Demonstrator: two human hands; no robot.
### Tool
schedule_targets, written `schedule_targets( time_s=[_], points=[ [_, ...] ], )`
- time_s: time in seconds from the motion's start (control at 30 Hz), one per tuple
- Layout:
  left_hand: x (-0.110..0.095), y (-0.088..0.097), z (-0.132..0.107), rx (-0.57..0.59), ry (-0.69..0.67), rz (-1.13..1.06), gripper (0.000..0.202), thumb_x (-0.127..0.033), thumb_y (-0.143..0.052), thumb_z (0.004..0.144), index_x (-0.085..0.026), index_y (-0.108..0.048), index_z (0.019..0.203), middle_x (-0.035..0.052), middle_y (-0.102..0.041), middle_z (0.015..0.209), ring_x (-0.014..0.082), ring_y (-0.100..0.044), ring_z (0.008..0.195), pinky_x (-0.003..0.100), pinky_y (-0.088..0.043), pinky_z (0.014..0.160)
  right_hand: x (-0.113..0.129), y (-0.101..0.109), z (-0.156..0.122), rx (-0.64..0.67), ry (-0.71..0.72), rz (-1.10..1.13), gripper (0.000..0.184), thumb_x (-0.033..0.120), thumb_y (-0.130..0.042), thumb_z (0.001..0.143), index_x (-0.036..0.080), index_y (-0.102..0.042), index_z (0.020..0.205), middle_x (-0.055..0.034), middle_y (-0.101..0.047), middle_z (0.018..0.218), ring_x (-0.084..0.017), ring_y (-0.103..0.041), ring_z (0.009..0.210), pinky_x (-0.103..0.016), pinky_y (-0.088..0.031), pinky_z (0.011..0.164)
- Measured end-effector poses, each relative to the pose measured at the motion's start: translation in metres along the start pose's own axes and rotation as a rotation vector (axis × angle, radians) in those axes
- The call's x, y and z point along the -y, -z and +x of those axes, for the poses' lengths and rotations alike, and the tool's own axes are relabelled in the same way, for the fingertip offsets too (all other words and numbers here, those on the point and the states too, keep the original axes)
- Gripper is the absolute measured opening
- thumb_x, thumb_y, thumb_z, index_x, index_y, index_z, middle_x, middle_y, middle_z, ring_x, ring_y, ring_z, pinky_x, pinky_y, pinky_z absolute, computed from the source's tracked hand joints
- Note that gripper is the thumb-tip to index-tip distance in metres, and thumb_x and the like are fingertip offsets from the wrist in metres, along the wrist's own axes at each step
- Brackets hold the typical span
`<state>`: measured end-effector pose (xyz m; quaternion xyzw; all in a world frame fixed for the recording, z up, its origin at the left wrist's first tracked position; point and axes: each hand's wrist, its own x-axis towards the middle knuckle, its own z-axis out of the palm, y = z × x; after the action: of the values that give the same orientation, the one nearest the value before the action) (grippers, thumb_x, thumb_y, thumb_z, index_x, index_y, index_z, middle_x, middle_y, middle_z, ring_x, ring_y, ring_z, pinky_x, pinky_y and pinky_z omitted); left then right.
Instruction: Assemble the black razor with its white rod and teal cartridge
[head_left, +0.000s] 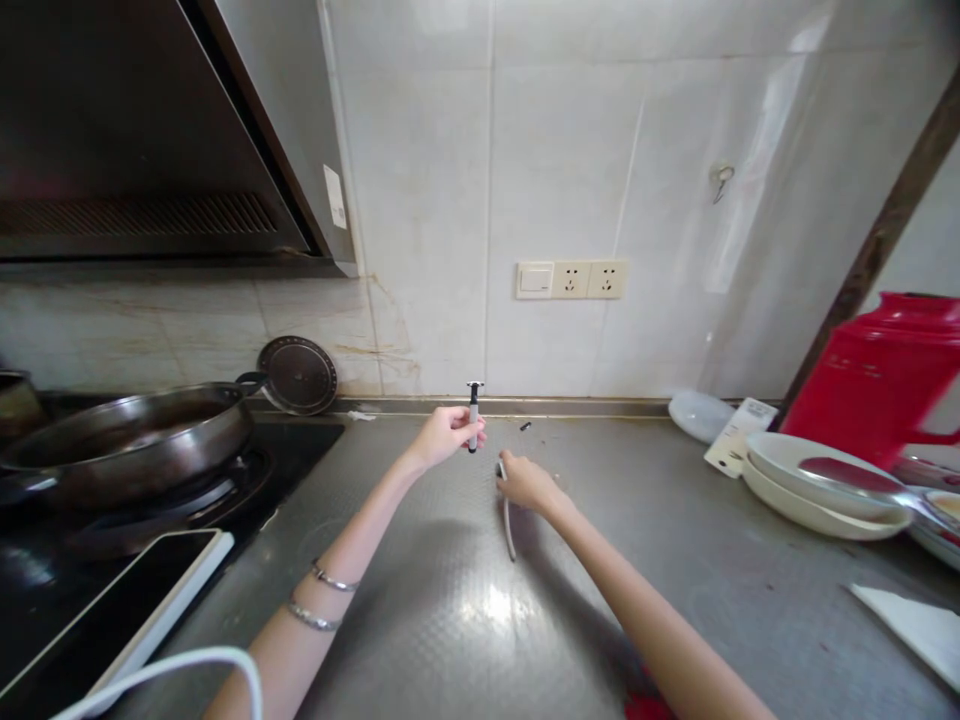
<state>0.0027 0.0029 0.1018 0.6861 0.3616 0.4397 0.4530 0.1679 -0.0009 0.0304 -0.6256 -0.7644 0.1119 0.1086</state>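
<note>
Head view: left hand (444, 435), grip pinched on a T-headed tool (473, 415) held upright, 12 o'clock above the table (465, 600). Right hand (527, 485) at its 4 o'clock, touching a slim utensil (509, 525) lying flat; whether its grip has closed, cannot tell. Pan (127, 430) at 9, plates (810, 485) at 3.

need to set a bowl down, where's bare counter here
Bare steel counter lies between the forearms, and a wider patch runs from the right hand, on a slim utensil, to the stacked plates. Crowded: right end with plates and red jug; left with wok and tablet; the left hand holds a small tool upright mid-counter.
</note>
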Motion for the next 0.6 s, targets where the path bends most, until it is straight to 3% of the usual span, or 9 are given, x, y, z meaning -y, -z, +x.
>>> schedule_targets(
  time_s=[0.3,0.6],
  points=[
    [0.0019,-0.0012,0.0006,0.01,0.018,0.017,0.023,-0.03,-0.065,0.071,-0.01,-0.059,0.079,0.0078,-0.066,0.07,0.0154,-0.063,0.061,0.028,-0.049,0.06,0.0043,-0.0043,-0.0006,0.043,0.027,-0.059,0.038,0.011,-0.044,0.076,0.014,-0.046,0.114,-0.0195,-0.063,0.102,-0.029,-0.061,0.094,-0.033,-0.042,0.068],
    [0.0075,-0.0028,0.0016,0.018,0.022,-0.006,0.021,-0.028,-0.065,0.07,-0.01,-0.059,0.078,0.0074,-0.065,0.069,0.0146,-0.062,0.061,0.028,-0.05,0.061,0.0044,-0.0077,-0.0015,0.035,0.024,-0.082,0.031,0.013,-0.043,0.078,0.012,-0.048,0.108,-0.021,-0.063,0.1,-0.032,-0.062,0.092,-0.035,-0.043,0.067]
  ],
)
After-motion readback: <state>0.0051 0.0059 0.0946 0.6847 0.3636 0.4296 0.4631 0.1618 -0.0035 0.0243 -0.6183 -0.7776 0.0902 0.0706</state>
